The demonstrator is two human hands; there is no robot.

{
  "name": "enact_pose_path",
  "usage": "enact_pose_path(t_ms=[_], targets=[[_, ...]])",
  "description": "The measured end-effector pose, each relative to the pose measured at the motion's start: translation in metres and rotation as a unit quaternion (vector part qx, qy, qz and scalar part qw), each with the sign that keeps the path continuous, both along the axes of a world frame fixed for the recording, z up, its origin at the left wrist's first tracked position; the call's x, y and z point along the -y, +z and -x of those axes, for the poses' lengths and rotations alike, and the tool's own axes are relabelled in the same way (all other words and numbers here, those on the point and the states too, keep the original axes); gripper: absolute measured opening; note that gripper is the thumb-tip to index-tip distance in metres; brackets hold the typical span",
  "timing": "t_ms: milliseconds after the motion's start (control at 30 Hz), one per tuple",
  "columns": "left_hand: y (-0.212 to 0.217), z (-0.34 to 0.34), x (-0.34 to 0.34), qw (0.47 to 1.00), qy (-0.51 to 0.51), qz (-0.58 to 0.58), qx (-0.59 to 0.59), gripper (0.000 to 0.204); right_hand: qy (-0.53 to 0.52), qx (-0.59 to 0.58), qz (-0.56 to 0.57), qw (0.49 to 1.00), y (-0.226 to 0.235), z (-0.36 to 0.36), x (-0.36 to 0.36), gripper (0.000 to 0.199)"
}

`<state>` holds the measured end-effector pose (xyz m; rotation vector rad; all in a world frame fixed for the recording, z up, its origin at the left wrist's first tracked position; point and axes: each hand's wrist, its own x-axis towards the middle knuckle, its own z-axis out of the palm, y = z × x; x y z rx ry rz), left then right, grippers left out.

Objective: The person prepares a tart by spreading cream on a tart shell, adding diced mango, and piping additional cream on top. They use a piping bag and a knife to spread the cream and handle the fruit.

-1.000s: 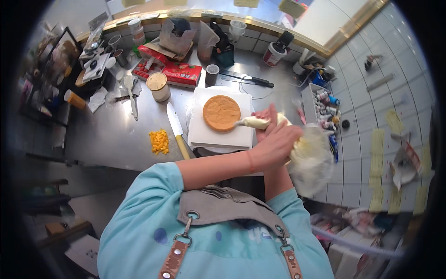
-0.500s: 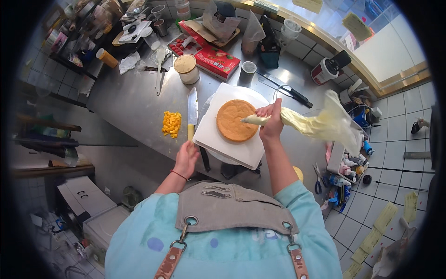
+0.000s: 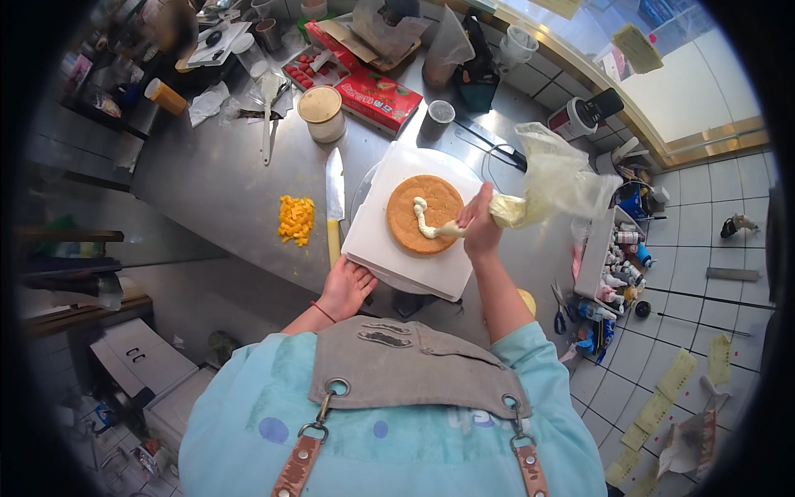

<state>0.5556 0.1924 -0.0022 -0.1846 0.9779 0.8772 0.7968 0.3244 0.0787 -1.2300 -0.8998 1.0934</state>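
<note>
Head view: our sponge round [image 3: 426, 213] sits on a white board [image 3: 389, 248] mid-tabletop [image 3: 232, 182], a cream line started across it. Our right hand [image 3: 479, 222] squeezes the piping bag [image 3: 546, 186]; our left hand [image 3: 346, 286] lies open against the board's near edge. We're piping; next likely needs steady pressure. Knife [image 3: 334, 199], mango cubes [image 3: 296, 219] left.

Brushed, dull-gleaming steel counter [image 3: 224, 182]. Matt white board [image 3: 377, 240] under a porous, rough sponge cake [image 3: 414, 224]. Thin, crinkled clear-plastic piping bag [image 3: 551, 178], glossy cream inside. Polished metal knife blade [image 3: 334, 178]. Glossy red cardboard box [image 3: 377, 89] near the counter's far edge.
</note>
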Motion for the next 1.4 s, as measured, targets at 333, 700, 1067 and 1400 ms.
enact_pose_path(t_ms=[333, 700, 1067, 1400], targets=[[-0.005, 0.037, -0.013, 0.951, 0.101, -0.176, -0.232, 0.050, -0.061, 0.110, -0.071, 0.990, -0.033, -0.010, -0.032, 0.036], [0.247, -0.095, -0.160, 0.768, -0.150, -0.606, -0.142, 0.026, 0.148, 0.165, 0.041, 0.974, 0.080, 0.024, 0.003, 0.044], [0.243, -0.105, -0.143, 0.840, -0.077, -0.519, -0.140, 0.019, 0.032, 0.066, -0.068, 0.995, 0.000, 0.038, -0.008, 0.023], [0.246, -0.084, -0.158, 0.842, -0.078, -0.531, -0.065, 0.019, 0.097, 0.083, 0.009, 0.992, 0.013, 0.027, -0.012, 0.029]])
